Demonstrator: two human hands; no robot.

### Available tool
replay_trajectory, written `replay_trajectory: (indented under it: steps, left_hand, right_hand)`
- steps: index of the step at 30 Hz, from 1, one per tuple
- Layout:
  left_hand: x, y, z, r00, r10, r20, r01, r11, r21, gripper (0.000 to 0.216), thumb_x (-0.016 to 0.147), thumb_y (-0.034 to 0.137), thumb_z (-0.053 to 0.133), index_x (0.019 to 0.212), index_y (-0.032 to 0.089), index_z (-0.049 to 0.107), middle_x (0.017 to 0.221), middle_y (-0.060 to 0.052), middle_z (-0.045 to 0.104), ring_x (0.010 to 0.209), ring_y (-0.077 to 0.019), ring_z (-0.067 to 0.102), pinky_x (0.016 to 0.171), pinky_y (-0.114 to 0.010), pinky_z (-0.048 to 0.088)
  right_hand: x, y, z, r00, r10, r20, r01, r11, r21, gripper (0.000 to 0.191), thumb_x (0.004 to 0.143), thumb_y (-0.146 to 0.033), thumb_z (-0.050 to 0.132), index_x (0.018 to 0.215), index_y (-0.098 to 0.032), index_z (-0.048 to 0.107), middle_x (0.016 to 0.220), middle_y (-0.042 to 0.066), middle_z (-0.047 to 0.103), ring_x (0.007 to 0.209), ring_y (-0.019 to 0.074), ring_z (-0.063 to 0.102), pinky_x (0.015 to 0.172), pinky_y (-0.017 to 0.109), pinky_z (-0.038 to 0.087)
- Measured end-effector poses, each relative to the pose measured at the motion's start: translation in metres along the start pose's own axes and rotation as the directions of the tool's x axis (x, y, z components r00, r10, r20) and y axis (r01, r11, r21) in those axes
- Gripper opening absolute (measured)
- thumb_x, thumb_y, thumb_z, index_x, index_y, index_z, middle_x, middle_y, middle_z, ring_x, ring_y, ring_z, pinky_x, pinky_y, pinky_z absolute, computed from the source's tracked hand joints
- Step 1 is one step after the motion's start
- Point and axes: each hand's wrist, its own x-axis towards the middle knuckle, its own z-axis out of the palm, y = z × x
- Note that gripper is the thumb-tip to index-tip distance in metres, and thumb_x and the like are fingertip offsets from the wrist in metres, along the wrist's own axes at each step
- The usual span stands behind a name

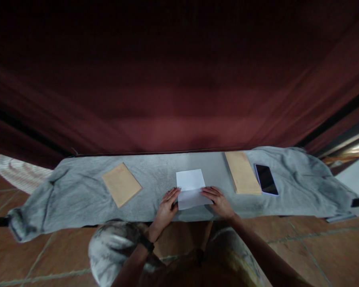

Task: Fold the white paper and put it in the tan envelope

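Observation:
A white sheet of paper (191, 185) lies on the grey cloth (77, 191) in front of me, its near part creased across and bent up. My left hand (167, 205) rests flat with stretched fingers on the sheet's left near corner. My right hand (217, 199) lies flat on the sheet's right near edge, fingers pointing left along the crease. Neither hand grips anything.
A brown envelope (121, 184) lies to the left of the sheet. A stack of brown envelopes (242, 172) lies to the right, with a dark phone (266, 179) beside it. A red curtain (179, 99) hangs behind. Tiled floor (317, 247) and my knees are below.

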Motion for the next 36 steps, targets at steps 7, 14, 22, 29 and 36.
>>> replay_trajectory:
  steps: [7,14,22,29,36]
  left_hand:
    - [0.025,0.004,0.010,0.960,-0.171,-0.221,0.165,0.985,-0.044,0.019,0.084,0.015,0.061,0.097,0.022,0.073,0.108,-0.007,0.071,0.105,-0.0225,0.066,0.096,-0.044,0.055]
    - [0.038,0.009,0.012,0.923,-0.260,-0.284,0.288,0.956,0.061,0.016,0.089,0.031,0.062,0.080,0.021,0.071,0.099,-0.008,0.068,0.098,-0.0240,0.062,0.093,-0.043,0.053]
    - [0.051,0.020,0.012,0.910,-0.289,-0.298,0.366,0.897,0.247,0.023,0.092,0.034,0.057,0.076,0.020,0.067,0.091,-0.009,0.063,0.091,-0.0257,0.057,0.088,-0.043,0.051]
    - [0.051,0.026,0.013,0.910,-0.282,-0.303,0.376,0.869,0.322,0.017,0.093,0.034,0.053,0.087,0.021,0.063,0.093,-0.009,0.062,0.096,-0.0266,0.056,0.088,-0.043,0.049]
    - [0.058,0.041,0.033,0.956,-0.132,-0.263,0.203,0.944,0.262,0.044,0.095,0.019,0.040,0.137,0.018,0.051,0.145,-0.015,0.051,0.136,-0.0319,0.044,0.110,-0.055,0.038]
  right_hand:
    - [0.022,-0.001,0.011,0.978,0.147,-0.149,-0.147,0.989,0.013,0.050,0.083,-0.006,0.053,0.126,-0.027,0.065,0.125,0.004,0.070,0.116,0.0235,0.062,0.102,0.044,0.047]
    - [0.048,-0.007,0.024,0.911,0.295,-0.287,-0.328,0.942,-0.074,0.035,0.098,-0.032,0.049,0.128,-0.019,0.060,0.108,0.011,0.073,0.100,0.0275,0.066,0.092,0.042,0.047]
    - [0.065,-0.008,0.028,0.881,0.317,-0.351,-0.399,0.898,-0.188,0.059,0.101,-0.038,0.044,0.154,-0.018,0.029,0.107,0.015,0.072,0.096,0.0301,0.065,0.090,0.043,0.042]
    - [0.062,-0.010,0.033,0.897,0.275,-0.347,-0.372,0.893,-0.253,0.052,0.102,-0.037,0.038,0.150,-0.018,0.037,0.111,0.017,0.068,0.105,0.0320,0.060,0.094,0.046,0.040]
    - [0.059,-0.010,0.036,0.893,0.248,-0.375,-0.360,0.894,-0.266,0.049,0.102,-0.039,0.037,0.146,-0.018,0.044,0.107,0.015,0.065,0.102,0.0306,0.056,0.092,0.045,0.040]
